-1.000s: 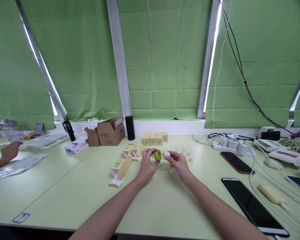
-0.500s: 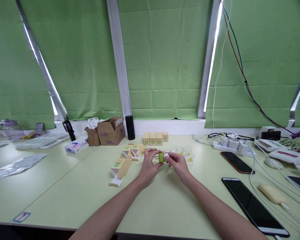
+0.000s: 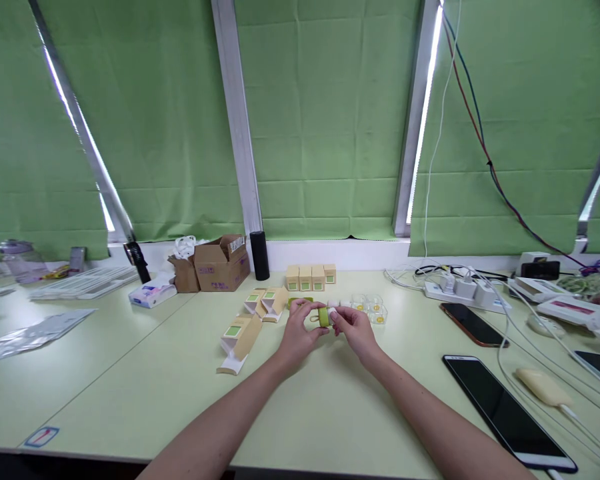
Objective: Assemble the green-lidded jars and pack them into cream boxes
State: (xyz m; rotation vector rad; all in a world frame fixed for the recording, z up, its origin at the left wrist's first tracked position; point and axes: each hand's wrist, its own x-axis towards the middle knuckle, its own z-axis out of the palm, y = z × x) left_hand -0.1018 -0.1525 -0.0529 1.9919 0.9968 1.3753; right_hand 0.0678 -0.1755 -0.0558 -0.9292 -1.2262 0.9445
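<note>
A small green cap (image 3: 323, 316) sits at the centre of the frame, lying sideways with its open end facing right toward a white piece (image 3: 333, 315). The left hand (image 3: 297, 332) pinches the cap; the right hand (image 3: 356, 330) pinches the white piece against it. Both hover just above the bench (image 3: 130, 373), with folded cartons (image 3: 242, 333) to the left.

- a brown cardboard box (image 3: 223, 262) stands open at the back of the pale green table (image 3: 130, 373), a black cylinder (image 3: 259, 255) just beside it.
- four small tan boxes (image 3: 311, 277) stand in a row near the window ledge.
- unfolded cartons (image 3: 245, 327) lie flat on the left.
- a power strip (image 3: 460, 289) with white plugs sits to the right.
- two dark phones (image 3: 500, 407) lie screen-up near the right edge.
- green blinds (image 3: 325, 120) cover the windows.
</note>
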